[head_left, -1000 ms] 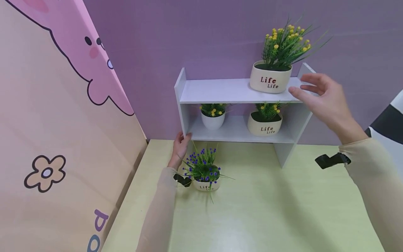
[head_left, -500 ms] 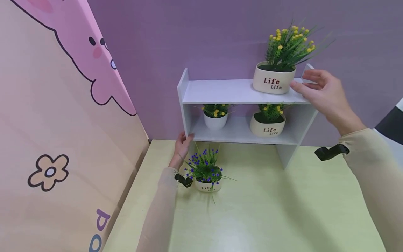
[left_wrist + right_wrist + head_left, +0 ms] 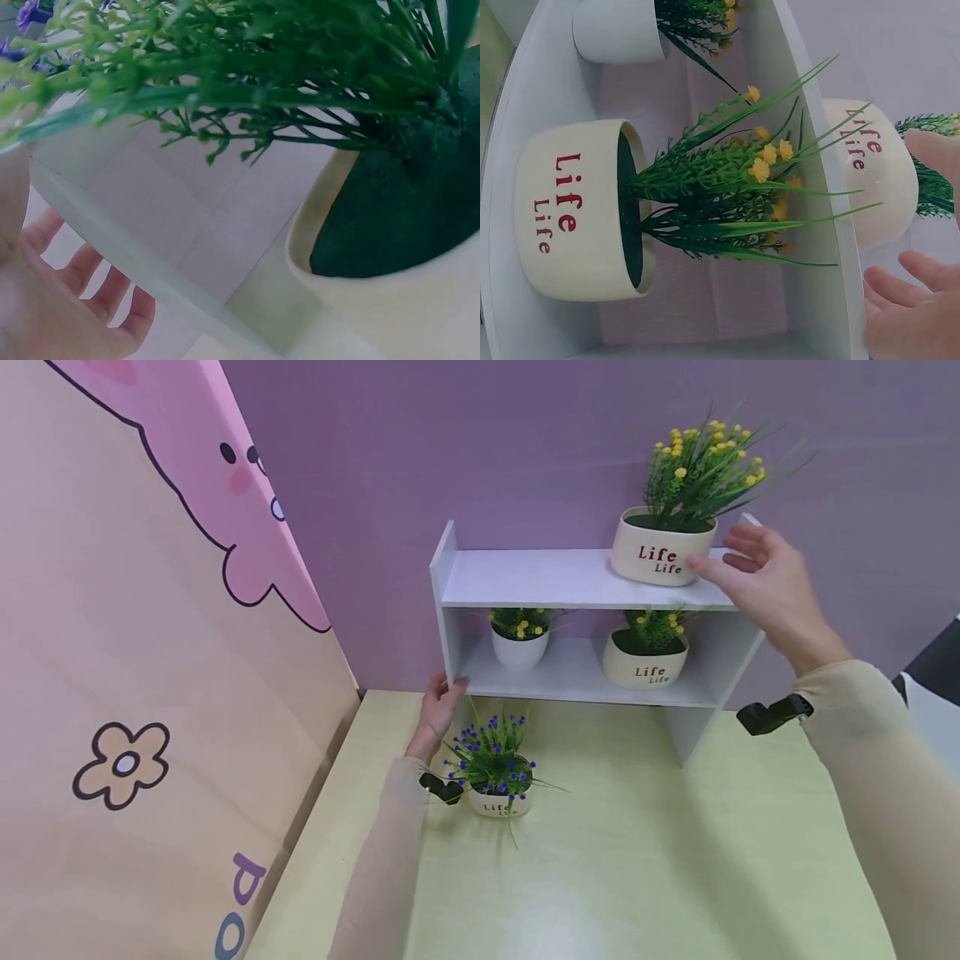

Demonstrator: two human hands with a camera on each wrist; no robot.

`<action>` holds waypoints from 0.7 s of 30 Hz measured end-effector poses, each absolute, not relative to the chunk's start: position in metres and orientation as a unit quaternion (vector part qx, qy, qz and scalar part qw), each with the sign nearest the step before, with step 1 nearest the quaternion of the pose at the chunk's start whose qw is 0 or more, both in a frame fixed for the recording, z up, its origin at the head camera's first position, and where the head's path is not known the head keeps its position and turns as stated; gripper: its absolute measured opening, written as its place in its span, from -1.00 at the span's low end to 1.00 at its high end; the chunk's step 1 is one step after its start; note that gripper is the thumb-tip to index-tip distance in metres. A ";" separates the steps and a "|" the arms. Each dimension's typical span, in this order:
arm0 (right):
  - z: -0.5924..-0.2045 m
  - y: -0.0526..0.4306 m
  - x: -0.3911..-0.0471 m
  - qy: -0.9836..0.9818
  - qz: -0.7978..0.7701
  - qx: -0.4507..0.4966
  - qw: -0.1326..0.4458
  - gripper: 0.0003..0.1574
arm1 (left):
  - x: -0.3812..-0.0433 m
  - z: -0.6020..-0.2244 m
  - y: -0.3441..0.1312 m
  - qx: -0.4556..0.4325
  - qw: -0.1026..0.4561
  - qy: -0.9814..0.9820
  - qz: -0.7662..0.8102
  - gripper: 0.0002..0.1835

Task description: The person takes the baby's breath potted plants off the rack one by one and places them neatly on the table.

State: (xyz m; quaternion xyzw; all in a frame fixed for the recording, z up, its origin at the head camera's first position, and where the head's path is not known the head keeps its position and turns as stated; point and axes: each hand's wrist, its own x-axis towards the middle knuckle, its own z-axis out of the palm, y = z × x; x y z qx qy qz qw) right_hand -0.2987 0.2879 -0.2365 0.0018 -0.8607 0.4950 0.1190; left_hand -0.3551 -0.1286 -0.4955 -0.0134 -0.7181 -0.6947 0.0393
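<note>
My left hand (image 3: 437,714) grips the lower left side panel of a white two-tier shelf (image 3: 532,575). In the left wrist view, the fingers (image 3: 94,285) curl at the panel's edge. A cream oval pot of yellow flowers (image 3: 663,553), lettered "Life", stands at the right of the top tier. Beside its right end is my right hand (image 3: 776,589), thumb in front and fingers apart. The thumb tip overlaps the pot in the head view; whether it touches, I cannot tell. In the right wrist view, that pot (image 3: 885,176) is partly hidden by the upper board.
The lower tier holds a round white pot (image 3: 520,652) and another cream "Life" pot (image 3: 645,668), both with yellow flowers. A purple-flowered pot (image 3: 498,802) sits on the pale table (image 3: 585,877), beside my left wrist. Walls stand behind and left.
My right hand has closed in on the top pot from the right, its thumb now overlapping the pot's front. The left hand stays at the shelf's side. The head view has shifted slightly.
</note>
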 end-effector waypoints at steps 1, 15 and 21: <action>-0.237 0.288 -0.300 -0.862 0.493 -0.003 0.118 0.23 | -0.355 -0.496 -0.129 -0.014 0.038 -0.718 -0.694 -0.34; -0.235 0.281 -0.324 -0.877 0.472 -0.015 0.086 0.32 | -0.353 -0.499 -0.130 -0.014 0.037 -0.718 -0.695 -0.30; -0.235 0.281 -0.337 -0.875 0.474 -0.008 0.096 0.24 | -0.355 -0.496 -0.127 -0.016 0.045 -0.720 -0.692 -0.32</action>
